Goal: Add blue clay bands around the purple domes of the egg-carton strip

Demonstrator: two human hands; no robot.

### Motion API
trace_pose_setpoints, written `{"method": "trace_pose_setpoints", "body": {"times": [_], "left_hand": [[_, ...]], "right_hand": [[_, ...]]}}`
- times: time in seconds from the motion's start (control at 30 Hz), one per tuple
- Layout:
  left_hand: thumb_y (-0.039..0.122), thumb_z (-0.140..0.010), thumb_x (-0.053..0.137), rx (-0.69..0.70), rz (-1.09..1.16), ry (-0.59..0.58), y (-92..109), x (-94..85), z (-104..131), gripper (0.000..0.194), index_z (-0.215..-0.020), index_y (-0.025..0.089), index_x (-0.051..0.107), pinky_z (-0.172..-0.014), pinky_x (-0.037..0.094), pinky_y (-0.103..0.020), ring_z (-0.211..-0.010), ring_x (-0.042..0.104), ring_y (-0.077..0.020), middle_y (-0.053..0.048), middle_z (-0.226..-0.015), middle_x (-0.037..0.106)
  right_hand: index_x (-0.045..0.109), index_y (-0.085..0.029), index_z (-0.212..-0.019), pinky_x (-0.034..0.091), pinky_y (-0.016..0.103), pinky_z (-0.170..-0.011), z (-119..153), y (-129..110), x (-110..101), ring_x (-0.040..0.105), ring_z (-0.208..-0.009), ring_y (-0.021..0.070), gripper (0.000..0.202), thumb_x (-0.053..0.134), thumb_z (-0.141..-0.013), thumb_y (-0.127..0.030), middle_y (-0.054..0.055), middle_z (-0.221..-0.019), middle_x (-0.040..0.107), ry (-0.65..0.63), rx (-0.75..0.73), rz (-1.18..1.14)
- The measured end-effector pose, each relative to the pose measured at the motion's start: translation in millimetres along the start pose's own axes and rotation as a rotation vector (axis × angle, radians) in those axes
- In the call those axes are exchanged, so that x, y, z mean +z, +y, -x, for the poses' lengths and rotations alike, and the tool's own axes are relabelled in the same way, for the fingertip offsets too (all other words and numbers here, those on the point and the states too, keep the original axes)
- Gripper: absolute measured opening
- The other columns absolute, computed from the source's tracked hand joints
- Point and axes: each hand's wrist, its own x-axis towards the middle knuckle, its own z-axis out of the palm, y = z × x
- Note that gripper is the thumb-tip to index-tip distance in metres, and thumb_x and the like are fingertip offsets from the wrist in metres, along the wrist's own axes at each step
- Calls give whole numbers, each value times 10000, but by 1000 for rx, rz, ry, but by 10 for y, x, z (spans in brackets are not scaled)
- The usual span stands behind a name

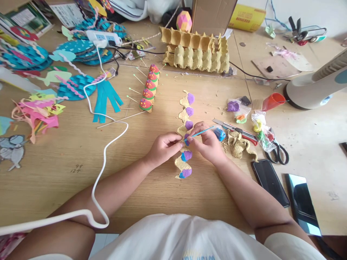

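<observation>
A strip cut from an egg carton [182, 165] lies lengthwise in front of me, with purple clay on its bumps and blue clay on the nearest two. My left hand [165, 147] pinches the strip's edge near its middle. In my right hand [208, 143] is a thin blue modelling tool [202, 132], whose tip meets a purple bump between the two hands. Fingers partly cover that spot. Just right of my right hand sits a bag of blue clay [219, 134]. Farther off stands a finished-looking carton strip [148, 94] with red and green smiling bumps and pins.
To the right lie a utility knife [238, 130], torn carton scraps [236, 144], scissors [279, 153] and two phones [271, 183]. A white cable [104, 159] winds across the left side. Egg cartons [202, 59] stand at the back; paper crafts [76, 86] fill the left.
</observation>
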Motion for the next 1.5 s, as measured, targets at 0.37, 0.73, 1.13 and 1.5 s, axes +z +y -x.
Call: {"method": "trace_pose_setpoints", "body": {"times": [0.37,0.73,1.13,1.5], "left_hand": [[262,-892,677,52,-56,-12,-6,-3,6,121,-831,182,746,-642,438,-259,-715,573,-137,-20,-770,641],[256,-876,690,36,-44,-16,-4,9,13,111,-834,176,754,-665,452,-263,-741,592,-145,-30,-791,669],[290,-854,704,-65,98,54,-10,7,-13,168,-744,167,670,-600,384,-236,-639,463,-100,29,-675,530],[300,-877,695,-2,77,43,-16,14,-13,197,-741,167,645,-614,372,-251,-661,449,-112,20,-689,500]], "right_hand": [[680,-264,-801,472,402,-935,5,36,20,572,-972,220,181,774,-864,-406,25,-875,603,18,40,-97],[648,-228,-798,518,341,-773,17,-2,37,576,-796,152,243,803,-834,-412,9,-928,548,-2,163,-232],[642,-243,-799,460,360,-875,12,64,-12,542,-910,187,203,778,-854,-384,7,-887,527,69,36,-123],[630,-249,-812,457,398,-956,22,38,7,557,-957,198,128,731,-872,-298,17,-924,517,37,-52,50]]}}
